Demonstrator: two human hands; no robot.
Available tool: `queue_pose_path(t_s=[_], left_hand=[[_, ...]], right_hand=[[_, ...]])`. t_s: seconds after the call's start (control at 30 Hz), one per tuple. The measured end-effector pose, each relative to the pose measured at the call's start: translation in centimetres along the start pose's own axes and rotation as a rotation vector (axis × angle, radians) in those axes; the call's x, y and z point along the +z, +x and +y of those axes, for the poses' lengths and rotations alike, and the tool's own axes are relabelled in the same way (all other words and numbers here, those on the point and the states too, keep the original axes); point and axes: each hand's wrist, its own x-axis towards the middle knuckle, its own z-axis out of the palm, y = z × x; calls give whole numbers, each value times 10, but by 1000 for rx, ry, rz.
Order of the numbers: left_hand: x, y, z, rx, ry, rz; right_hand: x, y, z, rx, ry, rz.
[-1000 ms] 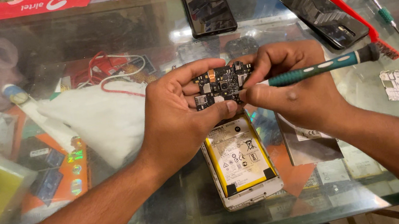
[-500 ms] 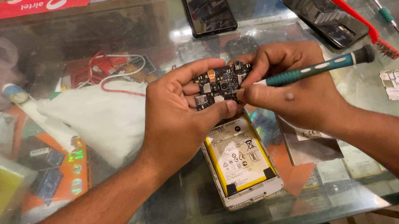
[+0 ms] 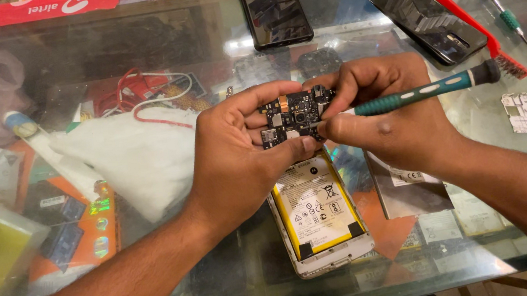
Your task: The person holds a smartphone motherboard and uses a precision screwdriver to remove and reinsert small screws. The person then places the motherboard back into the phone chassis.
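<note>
— Where is the small black circuit board?

— Above the opened white phone; the left hand is pinching its edges, steadying it.

— And the right hand?

— It's gripping a green-handled screwdriver, pressing the tip against the board.

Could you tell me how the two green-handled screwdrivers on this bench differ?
The held screwdriver lies nearly level in the right hand, tip at the small circuit board pinched by the left hand; the spare screwdriver lies untouched on the glass top at the far right. The held one shows longer, with pale marks along its handle; the spare looks shorter, with a bare metal shaft showing. Both have teal-green handles.
</note>
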Motion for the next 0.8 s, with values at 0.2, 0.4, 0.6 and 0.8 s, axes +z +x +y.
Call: queue_pose_path(t_s=[0.2,0.4,0.6,0.8], left_hand=[[-2,2,2,-25,-11,17],[-1,2,1,-4,26,16],[-3,3,0,-36,-120,-11],[-5,3,1,2,-42,35]], right_hand=[[-1,0,-1,-19,-96,-14],[-4,0,2,-24,-23,-21],[-6,4,10,-14,46,2],[-10,3,16,-22,353,11]])
